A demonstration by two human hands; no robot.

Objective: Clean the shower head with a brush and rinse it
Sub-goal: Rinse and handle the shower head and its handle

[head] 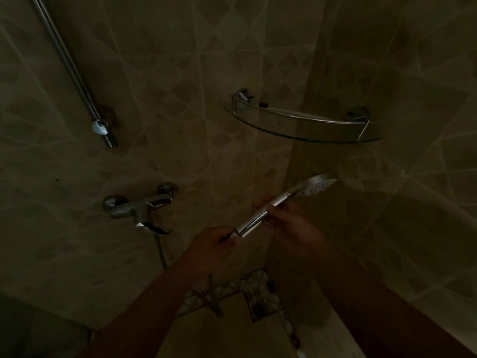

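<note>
A chrome shower head (316, 187) with a long handle lies slanted across the middle of the dim head view, its white spray face turned up and to the right. My right hand (291, 223) grips the handle near its middle. My left hand (214, 246) is closed around the handle's lower end, where the hose joins. A metal hose (161, 251) hangs from the wall tap and drops behind my left forearm. No brush is in view.
A chrome mixer tap (140, 206) sits on the tiled wall at left. Above it runs a slanted chrome rail (74, 71). A glass corner shelf (304, 122) hangs at upper right. A floor drain (258, 306) lies below my hands.
</note>
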